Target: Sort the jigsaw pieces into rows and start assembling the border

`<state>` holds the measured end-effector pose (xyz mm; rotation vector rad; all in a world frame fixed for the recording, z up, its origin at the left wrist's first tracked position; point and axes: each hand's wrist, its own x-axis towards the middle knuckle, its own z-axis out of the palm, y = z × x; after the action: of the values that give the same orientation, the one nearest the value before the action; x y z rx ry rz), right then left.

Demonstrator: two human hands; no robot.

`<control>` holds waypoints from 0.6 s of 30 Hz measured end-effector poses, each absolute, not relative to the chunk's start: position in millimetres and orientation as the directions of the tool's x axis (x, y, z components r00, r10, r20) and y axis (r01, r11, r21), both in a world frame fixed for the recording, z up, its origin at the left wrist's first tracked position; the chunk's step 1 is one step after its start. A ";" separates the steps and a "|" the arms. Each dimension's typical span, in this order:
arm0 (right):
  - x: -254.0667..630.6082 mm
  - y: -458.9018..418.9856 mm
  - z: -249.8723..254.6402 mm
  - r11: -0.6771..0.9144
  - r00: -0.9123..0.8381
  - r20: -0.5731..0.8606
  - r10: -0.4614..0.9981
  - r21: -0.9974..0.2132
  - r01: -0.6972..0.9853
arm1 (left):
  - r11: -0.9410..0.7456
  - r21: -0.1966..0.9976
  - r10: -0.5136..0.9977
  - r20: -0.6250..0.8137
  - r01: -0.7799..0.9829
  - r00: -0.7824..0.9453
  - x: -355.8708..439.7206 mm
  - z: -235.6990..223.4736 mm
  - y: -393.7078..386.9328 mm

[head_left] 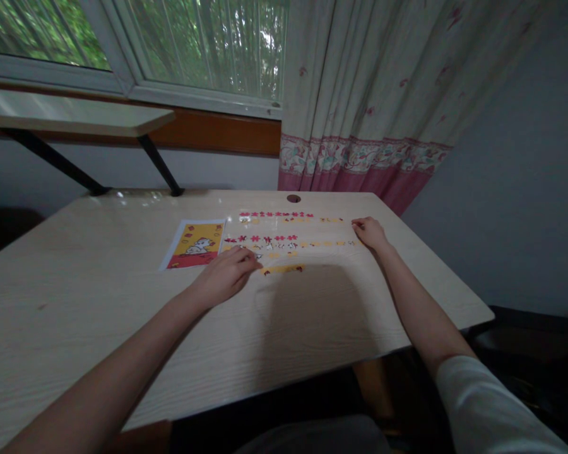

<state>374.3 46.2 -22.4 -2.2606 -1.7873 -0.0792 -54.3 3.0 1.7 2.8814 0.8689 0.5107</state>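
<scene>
Small jigsaw puzzle pieces lie in rows across the desk, among them a row of red pieces point(273, 238) and a short row of yellow pieces point(284, 269). At the left end of the lower rows, my left hand point(230, 274) rests with its fingers curled together. Its fingertips meet the pieces there, and whatever they hold is hidden. Beyond the right end of the rows, my right hand point(372, 233) is closed in a pinch on a small dark puzzle piece point(358, 225). A printed picture point(194, 246) of a white cartoon animal on yellow and red lies left of the pieces, just behind my left hand.
The pale wooden desk point(99, 302) has a round cable hole point(293, 198) near its back edge. A raised shelf point(76, 116) on black legs stands at the back left. Behind the desk are a window point(208, 50) and a floral curtain point(360, 94).
</scene>
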 end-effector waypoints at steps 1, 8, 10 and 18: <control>374.3 46.7 -22.7 -0.213 0.246 0.201 0.948 -0.173 0.962 | -0.834 0.182 0.552 0.292 0.522 0.781 -54.2 2.0 3.0; 376.9 55.0 -16.2 -0.203 0.247 0.170 0.954 -0.238 0.950 | -0.830 0.180 0.558 0.291 0.529 0.777 -55.6 1.3 4.3; 377.1 56.3 -10.7 -0.194 0.241 0.160 0.957 -0.266 0.944 | -0.828 0.190 0.560 0.302 0.527 0.772 -55.7 1.6 4.2; 318.1 37.6 5.8 -0.022 0.205 0.173 0.963 -0.712 0.702 | -0.784 0.392 0.614 0.376 0.481 0.694 -49.0 5.8 -1.9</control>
<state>318.1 37.6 5.8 -1.7851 -1.5583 0.4763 -49.0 -1.9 5.8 2.6428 0.8722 0.7255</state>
